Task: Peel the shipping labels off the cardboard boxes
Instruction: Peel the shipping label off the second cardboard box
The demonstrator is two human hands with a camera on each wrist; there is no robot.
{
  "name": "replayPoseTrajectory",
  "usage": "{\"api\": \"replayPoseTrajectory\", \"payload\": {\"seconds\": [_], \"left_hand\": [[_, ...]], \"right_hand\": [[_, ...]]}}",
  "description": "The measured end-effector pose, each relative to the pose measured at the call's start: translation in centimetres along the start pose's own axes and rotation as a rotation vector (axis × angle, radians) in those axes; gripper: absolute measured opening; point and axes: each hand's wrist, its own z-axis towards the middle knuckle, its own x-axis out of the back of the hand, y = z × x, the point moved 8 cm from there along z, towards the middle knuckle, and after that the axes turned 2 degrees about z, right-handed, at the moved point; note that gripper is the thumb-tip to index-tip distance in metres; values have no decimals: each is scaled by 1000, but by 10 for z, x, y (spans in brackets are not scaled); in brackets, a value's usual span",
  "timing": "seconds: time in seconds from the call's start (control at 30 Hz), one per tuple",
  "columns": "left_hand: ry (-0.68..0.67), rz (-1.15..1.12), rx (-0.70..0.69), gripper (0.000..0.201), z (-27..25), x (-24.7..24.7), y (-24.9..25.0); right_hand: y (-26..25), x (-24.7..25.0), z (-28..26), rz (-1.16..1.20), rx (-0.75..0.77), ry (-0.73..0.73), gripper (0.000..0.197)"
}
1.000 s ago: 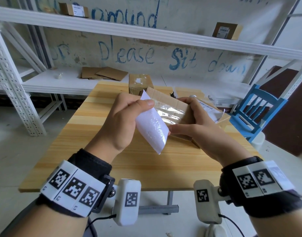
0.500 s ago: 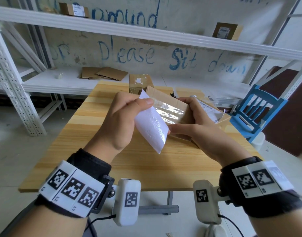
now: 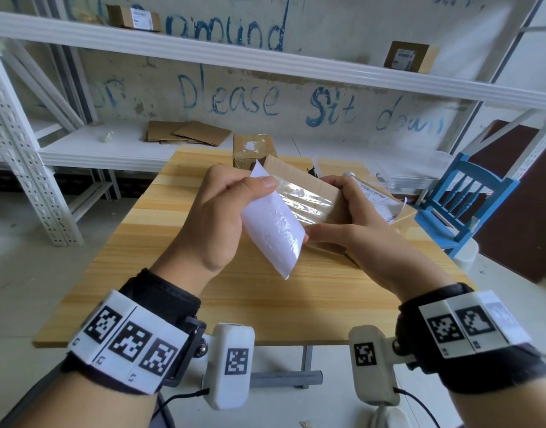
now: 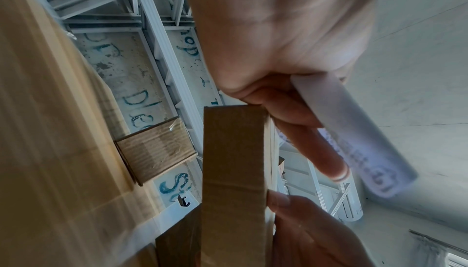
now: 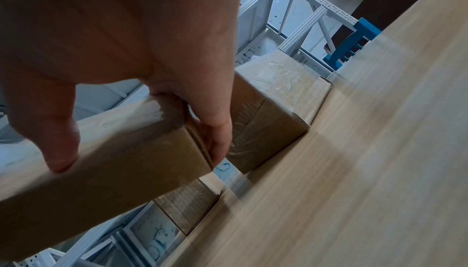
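Since a second ago, little is changed: label (image 3: 273,223) is pinched by left hand (image 3: 210,217), box (image 3: 321,200) gripped by right hand (image 3: 355,223), above wooden table (image 3: 172,273); shelving (image 3: 265,61) at 12 o'clock, blue chair (image 3: 466,199) at 2.

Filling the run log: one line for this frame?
left hand: pinching shipping label, mostly peeled | right hand: gripping cardboard box | another labelled box: waiting

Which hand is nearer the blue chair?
Right. The right hand holds the box on the side of the blue chair; the left hand, pinching the label, is farther across the table.
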Motion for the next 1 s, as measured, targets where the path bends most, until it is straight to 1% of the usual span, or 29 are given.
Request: {"api": "replayPoseTrajectory", "payload": {"seconds": [0.07, 0.13, 0.2, 0.3, 0.4, 0.5, 0.67, 0.87, 0.93, 1.0], "left_hand": [[-4, -9, 0, 23, 1, 0, 0], [-2, -16, 12, 26, 1, 0, -1], [-5, -27, 18, 22, 0, 0, 1], [-7, -76, 43, 15, 0, 0, 1], [-22, -159, 72, 19, 3, 1, -2], [-37, -187, 93, 25, 7, 2, -6], [-24, -172, 65, 22, 8, 3, -4], [-82, -241, 81, 44, 9, -1, -7], [-107, -281, 97, 62, 10, -3, -8], [-122, -317, 112, 71, 11, -4, -8]], "right_hand": [[0, 0, 0, -3, 1, -4, 66], [1, 0, 1, -7, 0, -9, 68], [2, 0, 1, -4, -1, -13, 72], [3, 0, 2, 2, 4, -18, 73], [2, 0, 3, -11, 17, -23, 74], [3, 0, 3, -17, 20, -32, 75], [2, -4, 3, 3, 27, -46, 74], [2, -5, 3, 17, 27, -51, 74], [2, -5, 3, 32, 29, -48, 71], [1, -5, 3, 40, 29, -45, 67]]}}
